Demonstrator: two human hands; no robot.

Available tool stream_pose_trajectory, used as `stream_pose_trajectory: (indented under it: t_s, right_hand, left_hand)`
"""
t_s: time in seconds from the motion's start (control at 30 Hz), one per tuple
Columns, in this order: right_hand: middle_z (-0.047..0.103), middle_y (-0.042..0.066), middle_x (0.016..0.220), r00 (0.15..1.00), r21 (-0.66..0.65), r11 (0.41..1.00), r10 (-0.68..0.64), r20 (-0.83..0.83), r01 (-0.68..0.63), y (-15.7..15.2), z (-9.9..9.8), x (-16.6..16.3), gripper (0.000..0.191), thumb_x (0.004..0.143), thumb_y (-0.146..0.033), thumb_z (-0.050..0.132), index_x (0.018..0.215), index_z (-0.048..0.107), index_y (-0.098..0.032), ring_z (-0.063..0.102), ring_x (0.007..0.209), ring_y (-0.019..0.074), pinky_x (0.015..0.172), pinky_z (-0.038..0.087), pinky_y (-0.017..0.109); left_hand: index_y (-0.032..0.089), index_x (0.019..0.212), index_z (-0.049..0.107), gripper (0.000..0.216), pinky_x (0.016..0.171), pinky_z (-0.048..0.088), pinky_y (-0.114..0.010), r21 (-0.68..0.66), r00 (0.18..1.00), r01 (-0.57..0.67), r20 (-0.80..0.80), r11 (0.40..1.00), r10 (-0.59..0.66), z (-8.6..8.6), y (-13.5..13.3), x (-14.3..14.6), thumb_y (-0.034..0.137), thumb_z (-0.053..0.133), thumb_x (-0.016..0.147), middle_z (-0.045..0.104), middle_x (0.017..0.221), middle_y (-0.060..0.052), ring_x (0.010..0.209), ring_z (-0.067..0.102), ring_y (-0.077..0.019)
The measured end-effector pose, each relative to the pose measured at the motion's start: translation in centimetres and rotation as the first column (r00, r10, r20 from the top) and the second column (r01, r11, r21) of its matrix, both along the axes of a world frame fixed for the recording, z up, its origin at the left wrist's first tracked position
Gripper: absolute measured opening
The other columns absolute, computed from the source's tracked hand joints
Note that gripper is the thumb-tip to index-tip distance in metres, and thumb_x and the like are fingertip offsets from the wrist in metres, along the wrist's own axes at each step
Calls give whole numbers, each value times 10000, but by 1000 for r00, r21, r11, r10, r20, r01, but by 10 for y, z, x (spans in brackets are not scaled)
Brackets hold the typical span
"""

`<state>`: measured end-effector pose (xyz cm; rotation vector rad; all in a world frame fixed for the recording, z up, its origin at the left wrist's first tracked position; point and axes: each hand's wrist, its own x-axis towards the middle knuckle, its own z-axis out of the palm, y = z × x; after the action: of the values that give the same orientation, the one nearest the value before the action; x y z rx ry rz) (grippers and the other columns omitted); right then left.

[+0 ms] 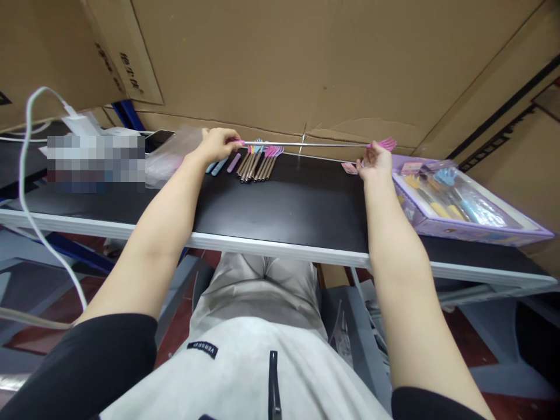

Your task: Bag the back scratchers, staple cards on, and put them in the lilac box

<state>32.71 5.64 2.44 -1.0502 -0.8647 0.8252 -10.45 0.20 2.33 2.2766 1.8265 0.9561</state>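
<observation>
Left fingers (231, 136), right fingers (370, 156) around pink-clawed rod (324, 145); clawed sticks (249, 168), purple box (472, 233) nearby

"versed" on black tag (202, 349), unclear characters (130, 73) on left cardboard (109, 35)

two bare hands, the left hand (217, 144) left of upper centre and the right hand (377, 160) right of it, with one drawn-out claw stick (324, 144) between them, bearing one pink claw head (385, 144) and one pink grip (238, 143). at centre, a bunch of short metal rods (268, 166), roughly ten, overlapping too closely for a sure count; beside them, one purple grip (234, 163) and at least two blue grips (219, 167). right side: one small card (349, 168), one lavender box (476, 233), several tools inside, uncounted under glare.
</observation>
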Motion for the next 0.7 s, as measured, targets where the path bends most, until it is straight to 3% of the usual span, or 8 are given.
stream_pose_trajectory:
  t_s: [0.2,0.37,0.47,0.6,0.7]
  right_hand:
    - [647,16,949,996,-10,1000,11,-93,-12,3,-12,-2,427,901,-559,639,696,489,-216,634,1090,211,939,526,460]
    - [657,-21,960,941,-67,985,-170,-292,157,5,-11,-20,213,945,-354,537,776,504,-230,648,1027,144,846,556,345]
    - [646,-33,962,910,-100,973,-231,-346,209,7,-8,-25,179,938,-303,536,779,489,-235,646,1009,121,818,559,303]
    - [640,-33,947,894,-130,968,-247,-373,214,1,-2,-33,204,947,-309,562,777,474,-239,640,1005,122,863,567,318]
    - [660,-35,1034,913,-109,984,-171,-369,140,-18,1,-62,189,957,-319,577,805,497,-240,627,1075,112,971,543,348]
  left_hand:
    - [204,1026,730,202,1118,253,-580,20,998,17,-55,1000,-16,-2,-1,6,338,600,950,732,1010,-92,1077,626,-304]
    - [207,1028,745,196,1126,237,-590,12,997,40,-72,999,-40,-5,-2,11,306,604,935,733,1038,-102,1126,624,-325]
    - [204,1027,743,194,1121,247,-583,11,997,48,-66,999,-47,-6,-1,8,297,601,933,736,1030,-104,1121,622,-322]
    - [194,1006,736,186,1107,264,-578,34,998,42,-40,999,-41,-5,0,5,289,593,932,730,959,-90,1074,622,-305]
    - [198,986,727,169,1105,274,-565,66,997,74,-31,995,-72,-6,-1,23,285,593,934,727,929,-81,1054,619,-294]
